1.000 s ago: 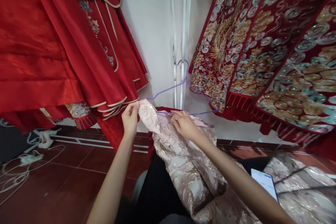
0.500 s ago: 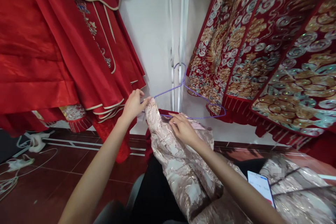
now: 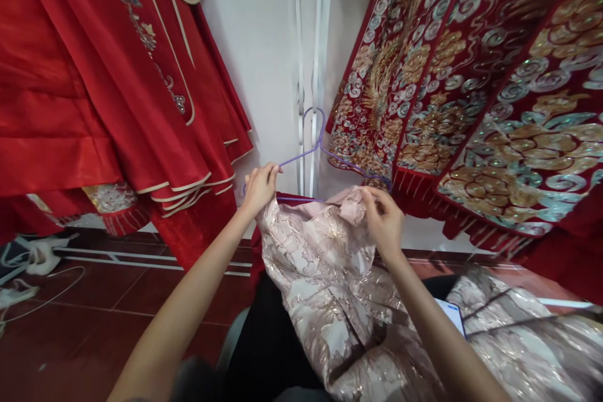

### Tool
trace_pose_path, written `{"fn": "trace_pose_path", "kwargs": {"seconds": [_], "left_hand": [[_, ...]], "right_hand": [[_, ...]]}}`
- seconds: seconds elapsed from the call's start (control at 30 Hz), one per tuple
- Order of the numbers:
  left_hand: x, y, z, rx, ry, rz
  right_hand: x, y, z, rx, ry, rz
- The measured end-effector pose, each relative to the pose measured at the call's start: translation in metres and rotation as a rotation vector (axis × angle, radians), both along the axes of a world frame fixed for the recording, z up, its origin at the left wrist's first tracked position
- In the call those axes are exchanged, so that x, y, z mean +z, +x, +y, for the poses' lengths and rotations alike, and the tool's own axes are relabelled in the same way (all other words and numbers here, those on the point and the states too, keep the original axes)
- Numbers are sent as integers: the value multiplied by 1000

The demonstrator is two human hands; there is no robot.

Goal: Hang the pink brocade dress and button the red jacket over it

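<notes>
Over my feed I can't read any text, label, brand, number or sign. The one surface I can pick out with possible writing is the slim, dark-edged phone with a lit white screen (image 3: 453, 320) at the near right, partly hidden behind the person's right forearm (image 3: 426, 314). I make out a small blue patch and faint marks near the screen's far edge, too tiny and blurred to resolve into characters.

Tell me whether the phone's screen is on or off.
On: the visible part of the phone glows pale blue-white, though what it displays is unreadable.
</notes>
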State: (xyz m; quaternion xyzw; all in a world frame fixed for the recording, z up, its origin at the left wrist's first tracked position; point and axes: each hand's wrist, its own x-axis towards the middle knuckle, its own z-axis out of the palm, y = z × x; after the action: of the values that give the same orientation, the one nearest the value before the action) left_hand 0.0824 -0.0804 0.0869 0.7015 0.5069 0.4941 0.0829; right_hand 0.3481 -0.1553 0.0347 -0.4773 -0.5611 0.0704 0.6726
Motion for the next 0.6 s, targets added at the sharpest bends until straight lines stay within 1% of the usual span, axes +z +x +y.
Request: {"fn": "trace_pose_path", "kwargs": {"seconds": [0.07, 0.13, 0.17, 0.2, 0.27, 0.3, 0.37, 0.4, 0.47, 0.6], "left_hand": [[3, -6, 3, 28, -14, 83], [6, -9, 3, 43, -20, 133], [7, -9, 2, 47, -20, 146], [8, -9, 1, 49, -25, 156], [11, -9, -1, 53, -47, 170], [12, -8, -1, 52, -63, 174], [13, -8, -1, 43, -93, 175], [14, -8, 0, 36, -100, 170], [14, -9, 1, 22, -94, 154], [13, -9, 1, 7, -80, 132]], "right_hand": [[-16, 15, 11, -24, -22, 173], [-32, 26, 21, -45, -84, 357], [-39, 31, 25, -28, -126, 474], [-44, 35, 30, 26, -175, 603], [-50, 43, 37, 214, -262, 846], [-51, 47, 39, 310, -280, 935], [-52, 53, 44, 439, -264, 1020], [-53, 56, 46, 455, -238, 1047], [-58, 60, 48, 434, -209, 1103], [-73, 64, 50, 351, -242, 1203]]}}
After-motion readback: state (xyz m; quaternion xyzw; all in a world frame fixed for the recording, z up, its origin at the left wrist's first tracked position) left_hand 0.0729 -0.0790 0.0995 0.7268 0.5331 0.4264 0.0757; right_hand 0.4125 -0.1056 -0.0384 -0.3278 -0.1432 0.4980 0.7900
